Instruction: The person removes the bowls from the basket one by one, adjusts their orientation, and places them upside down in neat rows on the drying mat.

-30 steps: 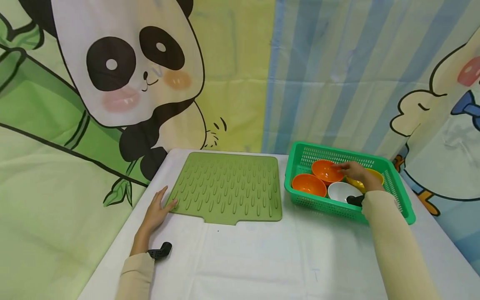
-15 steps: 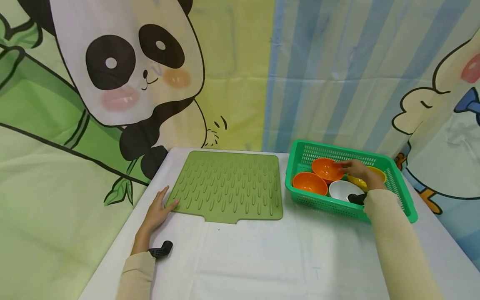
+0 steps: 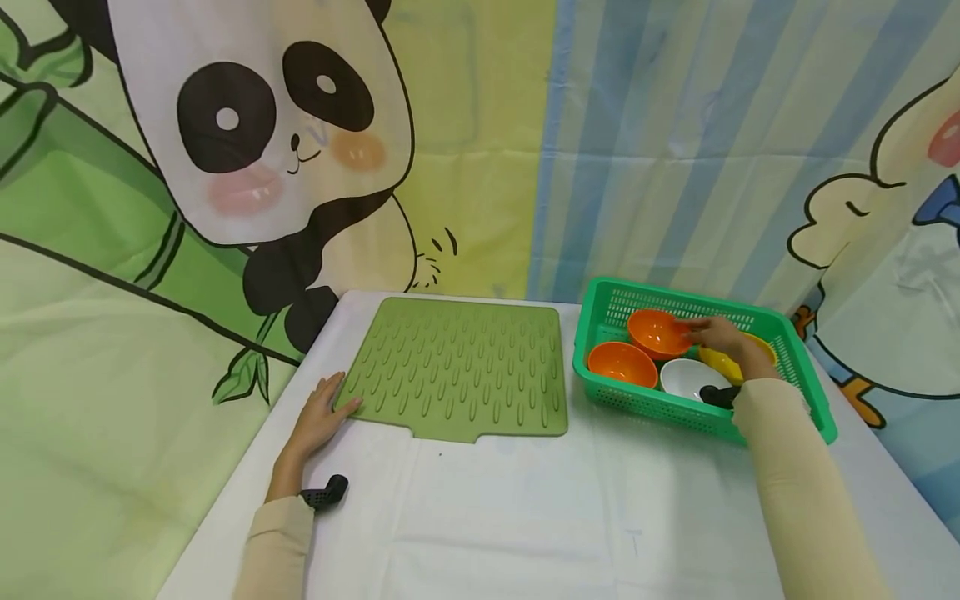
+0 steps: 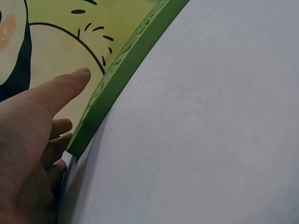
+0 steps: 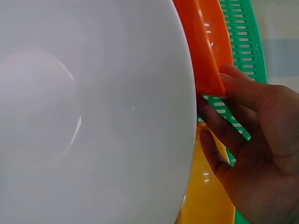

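In the head view my right hand (image 3: 716, 335) reaches into the green basket (image 3: 600, 387) and pinches the rim of the back orange bowl (image 3: 654, 332). The right wrist view has this orange bowl (image 5: 198, 46) at the fingertips, partly covered by a white bowl (image 5: 103, 112) close to the camera. Below the fingers a yellow bowl (image 5: 208, 186) shows. My left hand (image 3: 317, 417) lies at the near left corner of the green ridged mat (image 3: 457, 367), thumb over the corner and fingers extended along its side. In the left wrist view the thumb overlaps the mat's edge (image 4: 112, 84).
Beside the held bowl sit another orange bowl (image 3: 621, 364), a white bowl (image 3: 690, 377) and a yellow bowl (image 3: 720, 363) within the basket. Mat and basket stand side by side on a white-covered table (image 3: 510, 517). A printed cartoon curtain (image 3: 480, 150) rises directly behind.
The head view has tilted slightly, so the scene sits a little differently in it. The right hand stays at the back orange bowl; the left stays by the mat's corner.
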`<action>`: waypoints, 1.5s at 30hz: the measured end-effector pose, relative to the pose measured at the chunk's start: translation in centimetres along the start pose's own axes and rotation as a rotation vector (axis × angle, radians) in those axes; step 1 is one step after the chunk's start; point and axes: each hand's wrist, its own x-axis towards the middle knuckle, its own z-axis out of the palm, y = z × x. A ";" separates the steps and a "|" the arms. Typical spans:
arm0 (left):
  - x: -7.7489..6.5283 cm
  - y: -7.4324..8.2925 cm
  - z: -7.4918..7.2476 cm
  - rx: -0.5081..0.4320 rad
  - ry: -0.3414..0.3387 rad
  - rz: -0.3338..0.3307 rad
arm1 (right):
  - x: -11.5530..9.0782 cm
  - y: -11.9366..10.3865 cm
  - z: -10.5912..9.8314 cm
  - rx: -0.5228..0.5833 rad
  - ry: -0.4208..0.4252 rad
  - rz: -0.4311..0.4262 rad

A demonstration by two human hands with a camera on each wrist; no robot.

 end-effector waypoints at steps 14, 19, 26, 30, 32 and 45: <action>0.3 -0.3 0.3 0.032 -0.007 0.014 | -1.4 -2.4 -1.7 0.067 0.024 -0.005; 0.4 -0.2 0.3 0.027 -0.012 -0.002 | -2.2 -4.1 -2.6 0.060 0.043 -0.036; 0.5 0.0 0.3 0.026 -0.011 0.002 | -3.2 -9.0 -3.1 0.030 0.103 -0.051; 0.4 -0.1 0.2 0.041 -0.014 -0.003 | -4.2 -12.5 -2.3 0.003 0.090 -0.071; 0.3 -0.1 0.1 0.044 -0.017 -0.005 | -4.9 -14.1 -1.7 -0.013 0.063 -0.092; 0.3 0.0 0.2 0.053 -0.032 0.005 | -6.0 -17.6 2.2 -0.030 -0.132 -0.186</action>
